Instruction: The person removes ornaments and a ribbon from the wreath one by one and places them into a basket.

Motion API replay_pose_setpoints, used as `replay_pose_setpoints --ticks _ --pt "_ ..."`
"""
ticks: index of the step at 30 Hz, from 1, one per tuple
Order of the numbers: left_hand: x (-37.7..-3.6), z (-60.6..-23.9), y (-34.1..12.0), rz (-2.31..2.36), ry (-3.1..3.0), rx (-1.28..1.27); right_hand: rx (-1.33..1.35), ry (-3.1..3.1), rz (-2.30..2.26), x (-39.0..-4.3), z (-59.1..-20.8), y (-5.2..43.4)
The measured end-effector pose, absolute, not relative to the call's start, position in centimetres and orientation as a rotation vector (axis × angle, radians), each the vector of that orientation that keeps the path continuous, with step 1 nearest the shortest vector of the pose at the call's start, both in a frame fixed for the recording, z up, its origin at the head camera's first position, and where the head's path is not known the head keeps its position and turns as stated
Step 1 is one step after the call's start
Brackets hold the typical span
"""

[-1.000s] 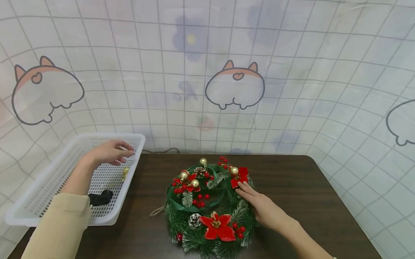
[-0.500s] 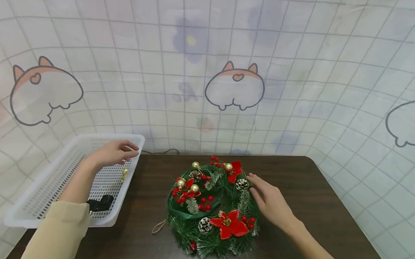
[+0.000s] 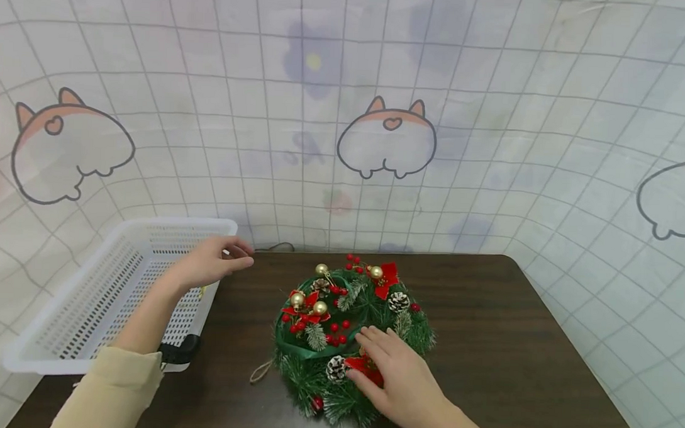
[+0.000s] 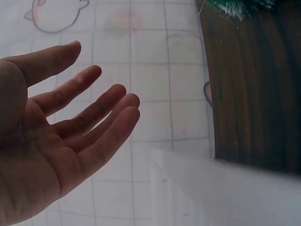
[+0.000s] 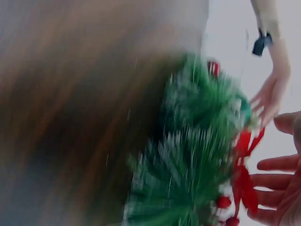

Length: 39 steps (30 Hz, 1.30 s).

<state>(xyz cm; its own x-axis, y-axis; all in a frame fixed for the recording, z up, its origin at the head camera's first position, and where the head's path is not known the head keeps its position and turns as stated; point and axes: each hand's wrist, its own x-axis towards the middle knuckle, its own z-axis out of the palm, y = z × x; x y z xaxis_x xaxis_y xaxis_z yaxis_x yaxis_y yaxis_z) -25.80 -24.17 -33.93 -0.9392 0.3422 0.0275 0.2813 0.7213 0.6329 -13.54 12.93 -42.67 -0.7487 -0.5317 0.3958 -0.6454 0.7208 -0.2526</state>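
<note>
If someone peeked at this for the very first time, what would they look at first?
Probably the round green Christmas wreath with red flowers, gold balls and pinecones, lying in the middle of the dark brown wooden table. The right hand rests flat on its near edge, over a red flower. To the left sits a white plastic mesh basket, with the open left hand above its corner.

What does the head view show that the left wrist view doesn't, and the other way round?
Only the head view shows the right hand resting on the wreath's red flower, the gold balls and pine cones, and the whole white basket. Only the left wrist view shows the left hand's bare palm and relaxed fingers, holding nothing. Both show the dark table, the tiled backdrop and a wreath edge.
</note>
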Motion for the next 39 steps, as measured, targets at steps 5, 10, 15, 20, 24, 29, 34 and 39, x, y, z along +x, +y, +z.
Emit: replay_pose_setpoints --ticks 5,10,15,20,24,29,34,39 --pt "-25.4 -34.3 -23.4 1.020 2.827 0.544 0.997 -2.694 0.496 -12.8 -43.0 11.3" --pt "-25.3 -34.7 -23.0 1.029 2.799 0.560 1.015 -2.746 0.392 -12.8 -43.7 10.3" --pt "-25.2 -35.0 -22.8 1.017 2.797 0.545 0.997 -2.720 0.296 -13.1 -44.5 9.8" --pt "-25.2 -35.2 -22.5 1.007 2.799 0.548 1.001 -2.681 0.216 -13.3 -45.1 9.7" --pt "-25.3 -35.2 -22.4 1.003 2.805 0.572 0.992 -2.694 0.196 -13.4 -45.2 9.9" --pt "-25.3 -35.2 -22.0 1.014 2.779 0.570 0.974 -2.695 0.226 -13.4 -45.1 10.3" --pt "-25.1 -35.2 -21.6 1.027 2.746 0.578 1.000 -2.696 0.279 -13.6 -44.8 10.6" --pt "-25.0 -35.4 -21.4 1.018 2.741 0.586 1.018 -2.725 0.344 -14.0 -44.6 11.1"
